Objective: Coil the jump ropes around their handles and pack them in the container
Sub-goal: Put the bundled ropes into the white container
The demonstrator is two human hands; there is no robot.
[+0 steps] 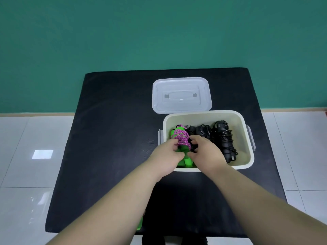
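My left hand and right hand both grip the coiled green rope inside the container, beside black ropes, near the table's right edge.

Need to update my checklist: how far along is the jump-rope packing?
Done: black ropes lie coiled in the container, on its right side. In hand: the left hand and right hand hold the green-handled rope, pink cord wrapped around it, in the container's left side. Left: the lid lies off on the mat; a green object peeks out by the left forearm, possibly another handle.
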